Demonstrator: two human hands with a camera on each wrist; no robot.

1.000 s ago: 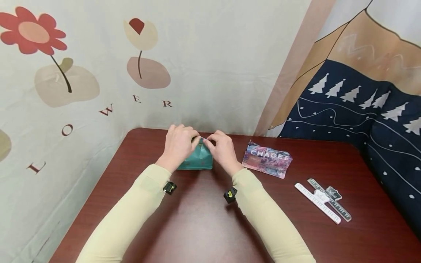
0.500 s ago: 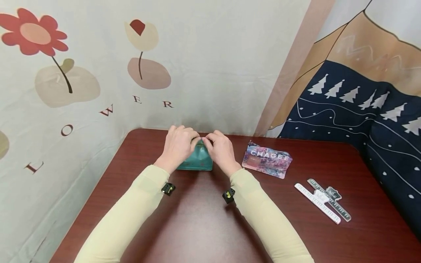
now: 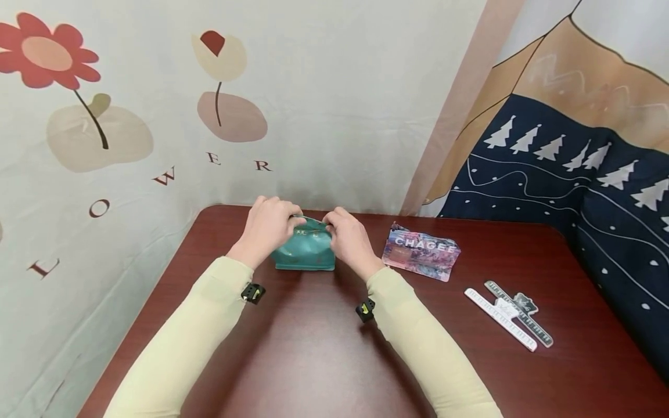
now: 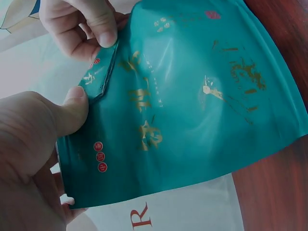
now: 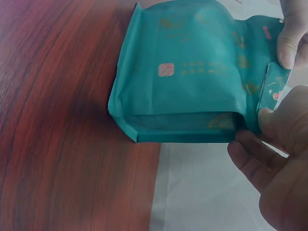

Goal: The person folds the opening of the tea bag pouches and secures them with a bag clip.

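A teal foil pouch (image 3: 304, 251) with gold and red print stands upright near the back edge of the table. My left hand (image 3: 270, 225) pinches its top edge at the left, and my right hand (image 3: 349, 235) pinches the same edge at the right. Up close in the left wrist view, the left thumb lies on the front of the pouch (image 4: 192, 106) with fingers behind it. Part of the top edge is folded over between the two hands. In the right wrist view the gusseted side of the pouch (image 5: 178, 129) faces the camera.
To the right lies a colourful CHAGEE pouch (image 3: 421, 252). Nearer the front right are a white ruler-like clip (image 3: 500, 319) and a grey one (image 3: 535, 328), lying side by side. A printed cloth wall (image 3: 334, 116) rises just behind the table (image 3: 313, 360).
My left hand has moved left along the top edge, away from the right hand. More of the teal pouch's upper front now shows between them. The head view has shifted slightly.
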